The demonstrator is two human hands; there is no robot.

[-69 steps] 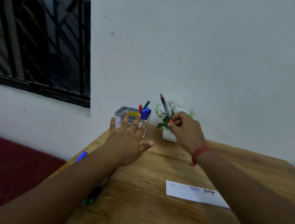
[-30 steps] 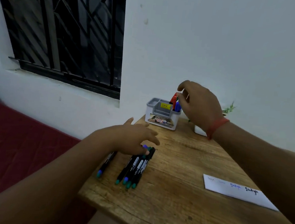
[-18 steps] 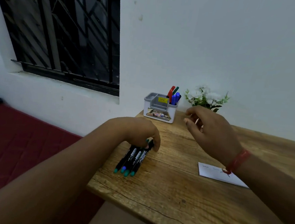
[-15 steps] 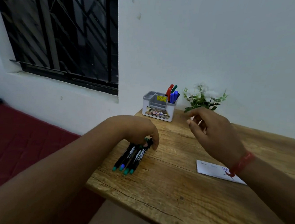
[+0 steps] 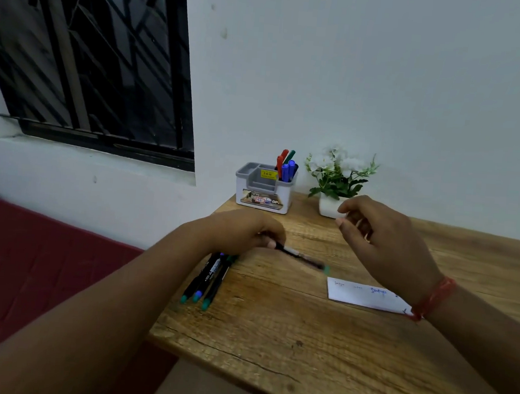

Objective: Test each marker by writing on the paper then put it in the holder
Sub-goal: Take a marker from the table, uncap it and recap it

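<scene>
One slim black green-capped marker (image 5: 302, 257), light, rigid and likely slick, is pinched at its back end by the left hand (image 5: 243, 231), pointing toward four o'clock at the white paper slip (image 5: 366, 295), best regripped mid-barrel by the empty, loosely curled right hand (image 5: 385, 247).

Just one view here, a head-worn wide-angle cam looking forward and down over the wooden worktop (image 5: 303, 340) from its near edge. It faces the white wall (image 5: 386, 82), with a barred window (image 5: 92, 59) up left. It's pretty close in, and both forearms reach into frame from the bottom corners. No second view to overlap with.
</scene>
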